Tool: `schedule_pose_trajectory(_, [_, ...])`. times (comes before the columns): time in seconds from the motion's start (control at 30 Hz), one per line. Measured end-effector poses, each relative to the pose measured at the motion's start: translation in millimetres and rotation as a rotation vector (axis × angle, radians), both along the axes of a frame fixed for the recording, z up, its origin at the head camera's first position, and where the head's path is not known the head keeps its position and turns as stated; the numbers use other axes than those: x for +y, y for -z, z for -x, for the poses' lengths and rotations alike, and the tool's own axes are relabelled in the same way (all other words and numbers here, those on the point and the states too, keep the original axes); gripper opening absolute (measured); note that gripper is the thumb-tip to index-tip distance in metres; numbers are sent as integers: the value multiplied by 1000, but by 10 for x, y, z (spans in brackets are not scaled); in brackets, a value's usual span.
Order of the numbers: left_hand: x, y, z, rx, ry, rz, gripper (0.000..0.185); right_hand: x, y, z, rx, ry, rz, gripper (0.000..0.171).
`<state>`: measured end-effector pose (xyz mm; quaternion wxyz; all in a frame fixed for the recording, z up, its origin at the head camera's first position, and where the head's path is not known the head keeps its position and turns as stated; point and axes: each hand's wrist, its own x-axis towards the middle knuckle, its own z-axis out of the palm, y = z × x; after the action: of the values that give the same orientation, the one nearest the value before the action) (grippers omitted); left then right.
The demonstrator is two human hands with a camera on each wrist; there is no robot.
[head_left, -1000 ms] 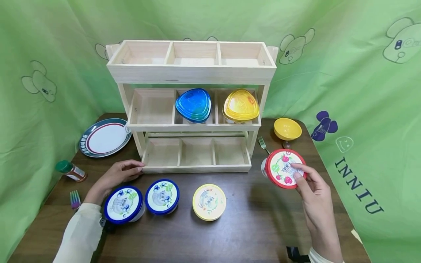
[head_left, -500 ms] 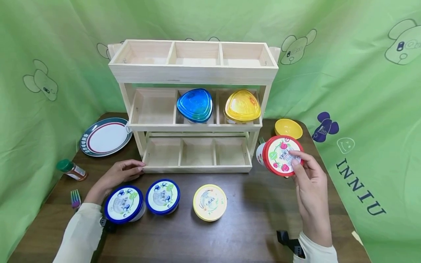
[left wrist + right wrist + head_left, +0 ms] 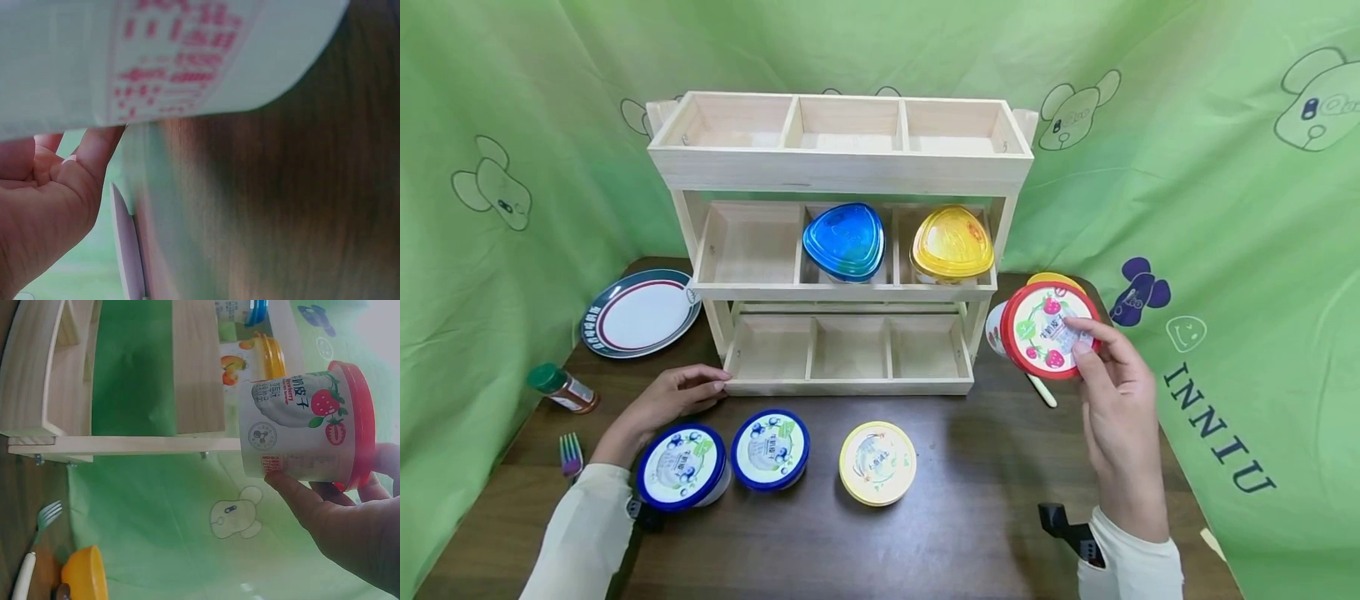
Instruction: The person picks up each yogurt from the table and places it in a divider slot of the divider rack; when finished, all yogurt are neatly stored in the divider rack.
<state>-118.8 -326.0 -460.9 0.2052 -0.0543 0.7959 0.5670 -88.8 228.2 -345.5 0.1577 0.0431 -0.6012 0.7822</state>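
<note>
Strawberry cup (image 3: 1047, 330) hangs above the worktop (image 3: 970, 500) just right of the wooden shelf (image 3: 842, 250), tipped on its side, pinched by the right hand (image 3: 1116, 408); the left hand (image 3: 658, 404) rests slack far off.

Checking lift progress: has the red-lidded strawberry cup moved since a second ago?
Yes. The strawberry cup in the right hand has risen, now level with the wooden rack's bottom shelf and covering the yellow bowl.

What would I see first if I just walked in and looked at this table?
The right hand holds a red-lidded strawberry tub in the air beside the wooden rack. A blue-lidded box and a yellow-lidded box sit on its middle shelf. The left hand rests by the rack's bottom corner.
</note>
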Motion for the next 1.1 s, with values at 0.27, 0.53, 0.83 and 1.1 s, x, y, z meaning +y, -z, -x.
schedule_pose_trajectory(0.27, [-11, 14, -27, 8, -4, -4, 40, -94, -169, 95, 52, -26, 9, 34])
schedule_pose_trajectory(0.53, [-15, 32, -32, 18, -4, 5, 42, -172, -310, 213, 111, -88, 22, 31])
schedule_pose_trajectory(0.83, [-9, 15, -3, 2, -3, 4, 41, -261, -414, 256, 162, -134, 50, 29])
schedule_pose_trajectory(1.1, [-11, 11, 0, -6, -4, -5, 39, -382, -499, 268, 198, -164, 31, 29])
